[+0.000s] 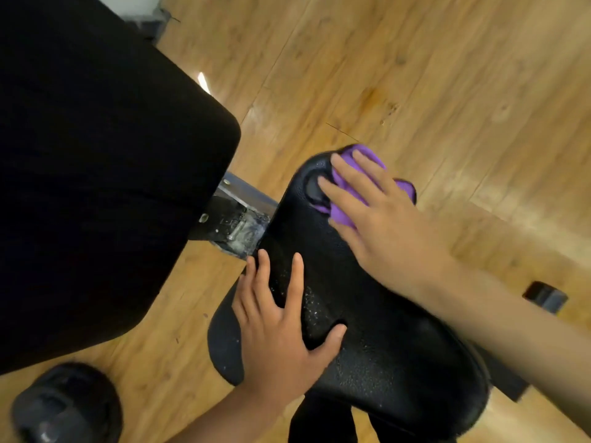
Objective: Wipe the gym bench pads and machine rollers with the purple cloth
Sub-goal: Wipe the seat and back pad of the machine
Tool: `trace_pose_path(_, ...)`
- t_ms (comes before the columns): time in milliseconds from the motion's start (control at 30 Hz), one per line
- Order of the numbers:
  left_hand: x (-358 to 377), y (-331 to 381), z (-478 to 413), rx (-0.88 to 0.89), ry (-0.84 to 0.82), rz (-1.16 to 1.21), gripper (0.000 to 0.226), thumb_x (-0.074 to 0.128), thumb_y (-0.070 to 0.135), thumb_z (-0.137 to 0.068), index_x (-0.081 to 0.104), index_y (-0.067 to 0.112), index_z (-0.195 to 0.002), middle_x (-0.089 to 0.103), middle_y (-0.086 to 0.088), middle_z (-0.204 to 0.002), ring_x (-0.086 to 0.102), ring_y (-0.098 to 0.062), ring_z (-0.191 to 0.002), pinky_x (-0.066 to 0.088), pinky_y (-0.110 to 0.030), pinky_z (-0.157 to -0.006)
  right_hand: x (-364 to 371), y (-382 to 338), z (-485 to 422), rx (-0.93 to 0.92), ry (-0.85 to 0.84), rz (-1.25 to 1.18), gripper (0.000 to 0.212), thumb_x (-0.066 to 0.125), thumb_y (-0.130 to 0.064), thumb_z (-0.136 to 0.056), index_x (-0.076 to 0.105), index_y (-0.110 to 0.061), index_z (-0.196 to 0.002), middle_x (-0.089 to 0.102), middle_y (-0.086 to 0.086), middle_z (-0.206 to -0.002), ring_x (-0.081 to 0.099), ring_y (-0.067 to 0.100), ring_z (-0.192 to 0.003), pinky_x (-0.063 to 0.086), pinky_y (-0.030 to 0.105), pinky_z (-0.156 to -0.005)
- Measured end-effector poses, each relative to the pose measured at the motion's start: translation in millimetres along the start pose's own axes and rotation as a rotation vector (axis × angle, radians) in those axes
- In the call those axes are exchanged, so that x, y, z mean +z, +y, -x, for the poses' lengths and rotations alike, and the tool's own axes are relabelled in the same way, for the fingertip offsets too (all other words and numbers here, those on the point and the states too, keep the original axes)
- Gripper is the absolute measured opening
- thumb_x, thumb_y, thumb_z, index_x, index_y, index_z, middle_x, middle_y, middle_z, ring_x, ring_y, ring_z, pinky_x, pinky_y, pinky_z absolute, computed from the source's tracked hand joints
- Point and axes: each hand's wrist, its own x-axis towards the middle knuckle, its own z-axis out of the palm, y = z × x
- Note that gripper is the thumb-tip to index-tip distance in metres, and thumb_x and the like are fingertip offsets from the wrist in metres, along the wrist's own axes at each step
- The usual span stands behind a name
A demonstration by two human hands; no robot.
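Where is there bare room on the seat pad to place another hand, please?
The near, wide end of the seat pad is bare, between the left hand and the right forearm. The narrow far end is crowded: the right hand presses the purple cloth.

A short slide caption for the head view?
Right hand presses purple cloth on seat pad; left hand rests on it.

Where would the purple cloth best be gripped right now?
Likely the bunched fold of the cloth showing beyond the right hand at the far end of the pad, pinched from above; the rest lies pressed flat under that hand.
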Motion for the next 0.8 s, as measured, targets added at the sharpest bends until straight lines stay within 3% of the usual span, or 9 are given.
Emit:
trace_pose_path(133, -1, 3, -2, -0.004, -0.009, 0.022, 0.093, 0.026, 0.082, -0.092, 0.013, 0.029, -0.166, 0.016, -0.023, -0.169, 0.019, -0.046, -0.155, 0.018, -0.059, -0.119, -1, -9, -1, -0.016, -0.031, 0.132, 0.054, 0.045, -0.041, -0.104, 0.045, -0.018, -0.153, 0.034, 0.009, -0.165, 0.024, 0.028, -0.155, 0.032, 0.057, -0.118)
trace_pose_path(233, -1, 2, -5, -0.002, -0.018, 0.024, 0.094, 0.029, 0.084, -0.091, 0.016, 0.029, -0.166, 0.015, -0.023, -0.169, 0.015, -0.044, -0.156, 0.015, -0.057, -0.121, -1, -16, -97, 0.062, -0.143, 0.180, 0.040, 0.041, -0.046, -0.106, 0.066, -0.018, -0.119, 0.065, 0.009, -0.114, 0.058, 0.035, -0.113, 0.045, 0.042, -0.080)
trace_pose_path(300, 0, 2, -6, -0.009, -0.020, 0.011, 0.095, 0.032, 0.083, -0.090, 0.016, 0.029, -0.166, 0.016, -0.023, -0.169, 0.015, -0.044, -0.157, 0.014, -0.056, -0.121, 0, -12, -110, 0.107, -0.173, 0.209, 0.039, 0.041, -0.048, -0.106, 0.064, -0.017, -0.106, 0.058, 0.005, -0.093, 0.056, 0.034, -0.092, 0.037, 0.038, -0.069)
trace_pose_path(367, 0, 0, -4, -0.002, -0.031, -0.006, 0.095, 0.034, 0.082, -0.090, 0.015, 0.028, -0.166, 0.017, -0.023, -0.168, 0.016, -0.044, -0.156, 0.015, -0.057, -0.121, 5, -11, -61, 0.073, -0.052, 0.230, 0.038, 0.046, -0.044, -0.105, 0.061, -0.019, -0.130, 0.062, 0.009, -0.128, 0.055, 0.034, -0.119, 0.045, 0.044, -0.088)
trace_pose_path(467, -1, -2, -3, 0.004, -0.025, 0.001, 0.096, 0.032, 0.082, -0.090, 0.016, 0.027, -0.166, 0.016, -0.024, -0.168, 0.016, -0.045, -0.156, 0.019, -0.060, -0.121, -2, -19, 31, 0.003, -0.053, 0.202, 0.054, 0.048, -0.037, -0.106, 0.041, -0.017, -0.156, 0.031, 0.011, -0.165, 0.027, 0.032, -0.153, 0.034, 0.050, -0.119)
trace_pose_path(600, -4, 0, -3, -0.004, -0.008, 0.026, 0.095, 0.030, 0.083, -0.091, 0.015, 0.028, -0.166, 0.017, -0.024, -0.168, 0.017, -0.046, -0.155, 0.018, -0.060, -0.120, -3, -13, -24, 0.014, -0.024, 0.208, 0.050, 0.042, -0.043, -0.105, 0.048, -0.020, -0.149, 0.041, 0.009, -0.160, 0.036, 0.031, -0.147, 0.042, 0.052, -0.108)
trace_pose_path(700, -1, 2, -4, -0.009, 0.006, 0.023, 0.094, 0.027, 0.083, -0.092, 0.017, 0.027, -0.166, 0.019, -0.025, -0.167, 0.018, -0.046, -0.155, 0.018, -0.060, -0.119, 3, -15, -104, 0.108, -0.123, 0.209, 0.036, 0.039, -0.045, -0.106, 0.060, -0.016, -0.106, 0.064, 0.008, -0.108, 0.061, 0.033, -0.098, 0.036, 0.034, -0.061)
trace_pose_path(733, 0, 3, -4, -0.014, 0.009, 0.027, 0.094, 0.027, 0.083, -0.092, 0.018, 0.026, -0.166, 0.019, -0.025, -0.167, 0.018, -0.046, -0.155, 0.019, -0.061, -0.120, 3, -11, -106, 0.103, -0.111, 0.188, 0.036, 0.040, -0.046, -0.106, 0.059, -0.015, -0.101, 0.063, 0.008, -0.102, 0.060, 0.033, -0.090, 0.033, 0.034, -0.058)
trace_pose_path(800, 2, 3, -7, -0.006, 0.018, 0.031, 0.093, 0.029, 0.082, -0.092, 0.022, 0.024, -0.165, 0.020, -0.026, -0.167, 0.018, -0.046, -0.155, 0.020, -0.061, -0.120, 7, -2, -71, 0.072, 0.016, 0.114, 0.038, 0.043, -0.043, -0.106, 0.062, -0.015, -0.123, 0.061, 0.011, -0.126, 0.058, 0.036, -0.110, 0.047, 0.042, -0.078)
